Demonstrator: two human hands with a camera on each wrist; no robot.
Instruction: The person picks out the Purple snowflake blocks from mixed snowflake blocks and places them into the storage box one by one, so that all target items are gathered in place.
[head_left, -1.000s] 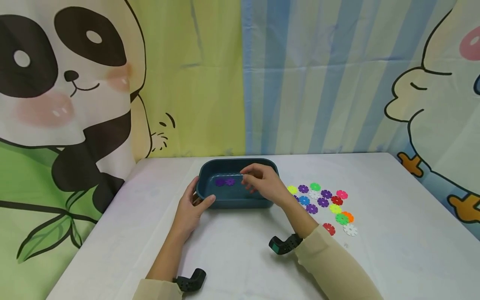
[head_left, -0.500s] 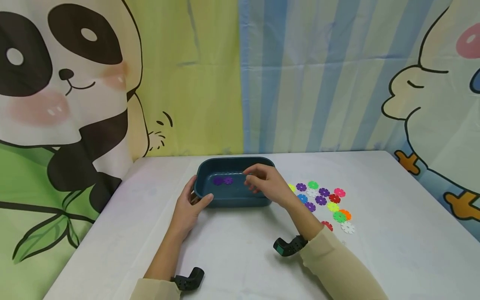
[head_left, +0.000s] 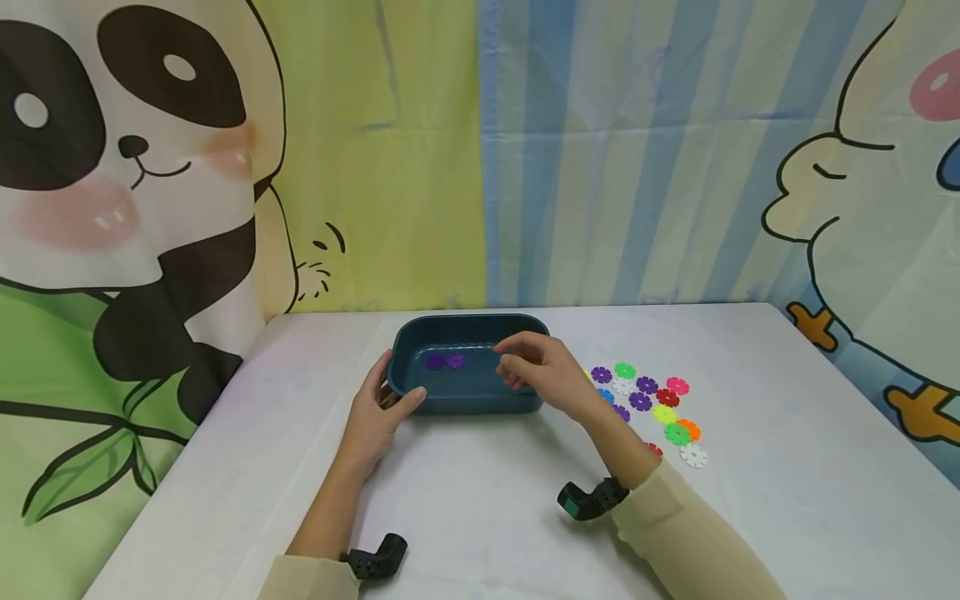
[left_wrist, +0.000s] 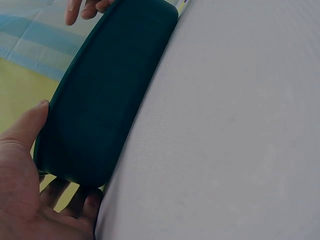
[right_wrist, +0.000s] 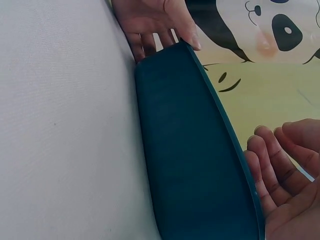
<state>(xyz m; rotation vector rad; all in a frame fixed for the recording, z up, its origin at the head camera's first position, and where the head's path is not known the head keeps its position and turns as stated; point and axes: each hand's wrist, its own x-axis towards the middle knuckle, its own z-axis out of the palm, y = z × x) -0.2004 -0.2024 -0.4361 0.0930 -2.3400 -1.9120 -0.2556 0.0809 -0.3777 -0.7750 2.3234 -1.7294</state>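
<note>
A dark teal plastic tray (head_left: 468, 405) stands on the white table in the head view. Inside it, left of the middle, lie two purple notched discs (head_left: 454, 362). My left hand (head_left: 378, 412) grips the tray's left end; in the left wrist view its thumb (left_wrist: 31, 122) presses the rim and its fingers wrap the end wall. Above the tray's right end hovers my right hand (head_left: 546, 373). Its fingers (right_wrist: 272, 160) are loosely bent in the right wrist view, and nothing shows between them.
Several notched plastic discs (head_left: 641, 402) in purple, green, yellow, red, pink, orange, blue and white lie scattered right of the tray, some partly behind my right forearm. Printed curtains (head_left: 630, 167) hang behind the table (head_left: 465, 508).
My right hand has drawn slightly to the right over the tray, its forearm covering more of the discs. My left hand keeps its grip, and the two purple discs stay put.
</note>
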